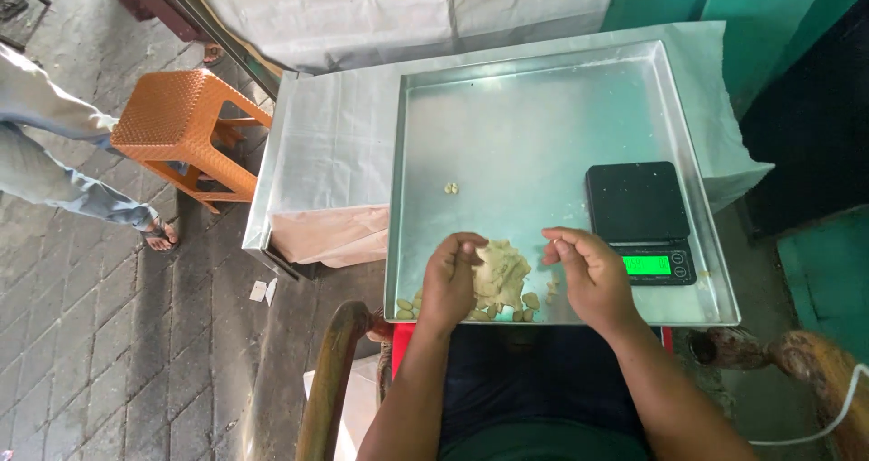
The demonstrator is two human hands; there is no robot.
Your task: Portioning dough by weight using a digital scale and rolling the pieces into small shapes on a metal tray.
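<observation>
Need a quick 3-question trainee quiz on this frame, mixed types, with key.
1. True or false: the digital scale sits inside the metal tray, on its right side.
2. What does the left hand rest on? A) the orange stool B) the pale dough lump C) the scale
3. Fill in: one small piece lies apart from the heap, nearer the tray's ____.

Key
1. True; its green display is lit.
2. B. The right hand is curled just right of the dough, with small pieces below it.
3. Middle.
</observation>
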